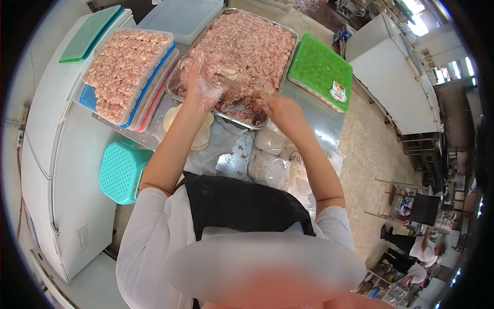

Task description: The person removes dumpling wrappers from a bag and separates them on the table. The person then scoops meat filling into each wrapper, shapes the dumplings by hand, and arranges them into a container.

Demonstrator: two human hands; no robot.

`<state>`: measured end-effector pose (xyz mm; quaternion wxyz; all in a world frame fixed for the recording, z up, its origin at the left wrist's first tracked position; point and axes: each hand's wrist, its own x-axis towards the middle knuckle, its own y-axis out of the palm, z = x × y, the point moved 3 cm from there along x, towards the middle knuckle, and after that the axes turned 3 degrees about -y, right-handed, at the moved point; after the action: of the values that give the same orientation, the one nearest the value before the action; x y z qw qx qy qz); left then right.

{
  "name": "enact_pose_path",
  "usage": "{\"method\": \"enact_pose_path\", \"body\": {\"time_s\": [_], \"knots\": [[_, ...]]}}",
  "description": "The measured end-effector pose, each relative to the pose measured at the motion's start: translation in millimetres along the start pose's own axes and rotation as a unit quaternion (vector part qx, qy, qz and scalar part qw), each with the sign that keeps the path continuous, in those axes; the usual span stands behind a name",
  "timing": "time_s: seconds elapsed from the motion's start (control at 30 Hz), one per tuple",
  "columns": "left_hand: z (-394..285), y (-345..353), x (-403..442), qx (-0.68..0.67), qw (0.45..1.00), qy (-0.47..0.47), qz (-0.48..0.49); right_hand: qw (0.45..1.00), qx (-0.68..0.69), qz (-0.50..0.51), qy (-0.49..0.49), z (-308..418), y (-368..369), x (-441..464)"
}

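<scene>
Mince [246, 41] in metal tray [294, 51], touched by left hand [204, 88], right hand [280, 109].

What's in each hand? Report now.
Left hand: over the minced meat, grip blurred.
Right hand: at the tray's near rim, grip unclear.

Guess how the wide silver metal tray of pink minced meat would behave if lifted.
The tray would likely feel heavy, since minced meat fills most of it. Being metal, it should stay fairly stiff. Gripping might be slippery, as meat residue clings to the left hand.
</scene>
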<state>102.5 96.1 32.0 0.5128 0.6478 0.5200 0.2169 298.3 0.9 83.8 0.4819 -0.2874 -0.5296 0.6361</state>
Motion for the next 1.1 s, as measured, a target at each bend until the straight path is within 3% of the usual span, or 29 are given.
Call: {"method": "enact_pose_path", "body": {"time_s": [0.1, 0.17, 0.23, 0.3, 0.37, 0.43, 0.47, 0.53, 0.57, 0.63, 0.67, 0.73, 0.77, 0.83, 0.87, 0.93, 0.97, 1.0, 1.03, 1.1], "knots": [[1, -11, 9, 0.019, 0.998, 0.04, -0.035, 0.995, -0.081, 0.007, 0.063, 23, -35, -3], [1, -6, 6, 0.051, 0.995, 0.052, -0.07, 0.998, -0.043, 0.001, 0.042, 22, -15, 1], [-2, 21, -6, -0.017, 0.999, 0.032, -0.031, 1.0, -0.008, -0.004, 0.021, 10, 1, 2], [-10, 17, -14, -0.018, 0.999, 0.024, 0.012, 0.986, 0.01, -0.13, -0.1, -7, -9, 5], [-19, 11, -21, -0.014, 0.998, 0.012, 0.053, 0.99, 0.084, -0.106, -0.05, -23, -16, 1], [-19, 10, -25, 0.258, 0.954, -0.007, 0.154, 0.985, 0.154, -0.078, -0.001, -27, -21, 0], [-21, 12, -30, 0.257, 0.954, -0.006, 0.154, 0.976, 0.212, -0.02, 0.032, -20, -29, -2], [-32, 25, -43, 0.517, 0.839, 0.091, 0.143, 0.96, 0.27, 0.04, 0.063, -9, -45, -6], [-34, 32, -44, 0.518, 0.839, 0.092, 0.141, 0.959, 0.271, 0.06, 0.051, -6, -53, -8], [-40, 54, -51, 0.661, 0.645, 0.324, 0.205, 0.958, 0.272, 0.081, 0.038, -3, -53, -11], [-43, 52, -48, 0.662, 0.645, 0.323, 0.204, 0.966, 0.247, 0.071, 0.027, -3, -48, -12], [-40, 41, -37, 0.683, 0.658, 0.162, 0.273, 0.973, 0.222, 0.062, 0.016, -5, -33, -12], [-44, 34, -34, 0.683, 0.658, 0.163, 0.272, 0.973, 0.227, 0.043, -0.03, -5, -23, -10], [-46, 21, -28, 0.762, 0.567, 0.174, 0.26, 0.969, 0.232, 0.024, -0.076, -12, -11, -3], [-45, 22, -28, 0.762, 0.567, 0.174, 0.26, 0.971, 0.224, 0.027, -0.075, -17, -8, 3], [-42, 19, -24, 0.761, 0.609, 0.049, 0.218, 0.973, 0.217, 0.026, -0.075, -20, -5, 4], [-41, 25, -26, 0.762, 0.608, 0.05, 0.218, 0.992, 0.112, -0.037, -0.055, -21, -9, 4], [-42, 27, -26, 0.728, 0.672, -0.013, 0.134, 0.994, 0.005, -0.1, -0.036, -19, -13, 5], [-44, 26, -26, 0.682, 0.726, -0.074, 0.046, 0.994, 0.005, -0.102, -0.04, -9, -11, 5], [-47, 4, -12, 0.699, 0.712, -0.027, 0.067, 0.982, 0.048, -0.175, -0.06, 16, -11, -2]]}}
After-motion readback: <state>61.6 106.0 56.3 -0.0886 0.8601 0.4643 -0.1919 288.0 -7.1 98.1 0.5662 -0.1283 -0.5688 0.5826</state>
